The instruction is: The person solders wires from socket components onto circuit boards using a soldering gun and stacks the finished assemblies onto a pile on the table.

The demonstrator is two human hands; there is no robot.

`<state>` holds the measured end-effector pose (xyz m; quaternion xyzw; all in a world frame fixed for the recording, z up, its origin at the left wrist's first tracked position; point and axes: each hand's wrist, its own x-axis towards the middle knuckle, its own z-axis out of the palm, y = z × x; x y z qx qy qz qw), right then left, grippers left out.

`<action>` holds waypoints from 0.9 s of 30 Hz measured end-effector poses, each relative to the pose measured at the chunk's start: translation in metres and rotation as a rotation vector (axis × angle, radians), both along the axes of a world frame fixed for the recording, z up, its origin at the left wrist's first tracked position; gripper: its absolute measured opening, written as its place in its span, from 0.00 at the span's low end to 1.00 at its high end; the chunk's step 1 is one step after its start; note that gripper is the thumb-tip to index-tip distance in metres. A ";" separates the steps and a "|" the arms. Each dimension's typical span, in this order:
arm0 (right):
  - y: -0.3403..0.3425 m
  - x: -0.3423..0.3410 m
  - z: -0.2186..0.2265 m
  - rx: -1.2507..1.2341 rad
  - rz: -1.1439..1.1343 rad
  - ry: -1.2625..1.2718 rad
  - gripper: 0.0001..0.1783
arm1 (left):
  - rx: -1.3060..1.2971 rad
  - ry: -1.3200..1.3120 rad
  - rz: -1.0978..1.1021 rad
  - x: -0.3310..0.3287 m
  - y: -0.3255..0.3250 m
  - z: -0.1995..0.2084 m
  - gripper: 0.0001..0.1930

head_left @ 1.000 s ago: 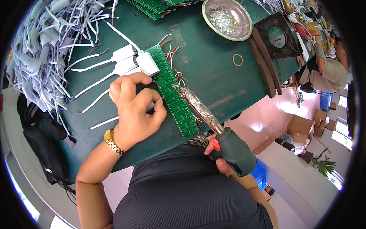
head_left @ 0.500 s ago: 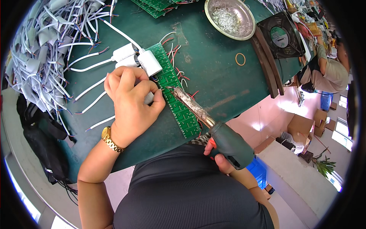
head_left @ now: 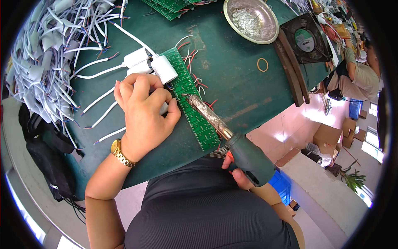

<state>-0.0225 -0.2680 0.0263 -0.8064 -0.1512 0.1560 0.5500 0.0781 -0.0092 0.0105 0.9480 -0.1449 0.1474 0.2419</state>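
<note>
A long green circuit board panel (head_left: pixel 200 129) lies slantwise on the table, red and white wires along its far right edge. At its left edge my left hand (head_left: pixel 145 110) is closed in a pinch on a white cable housing (head_left: pixel 164 108), mostly hidden under the fingers. Just beyond the fingers, white cylindrical housings (head_left: pixel 165 69) with cables rest against or beside the board. My right hand (head_left: pixel 240 176) is wrapped round the dark green handle of a soldering iron (head_left: pixel 251 159). Its worn metal tip meets the board close to my left fingertips.
A heap of white cables (head_left: pixel 45 62) fills the table's left. More green boards (head_left: pixel 168 8) lie at the back. A metal bowl (head_left: pixel 253 18), a rubber band (head_left: pixel 262 64), dark bars (head_left: pixel 290 70) and a black fan (head_left: pixel 306 38) are at right. Another person (head_left: pixel 356 74) sits beyond.
</note>
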 end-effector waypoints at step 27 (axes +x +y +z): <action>0.008 0.004 0.021 -0.006 -0.115 0.162 0.16 | -0.010 0.085 -0.181 -0.002 0.018 0.003 0.07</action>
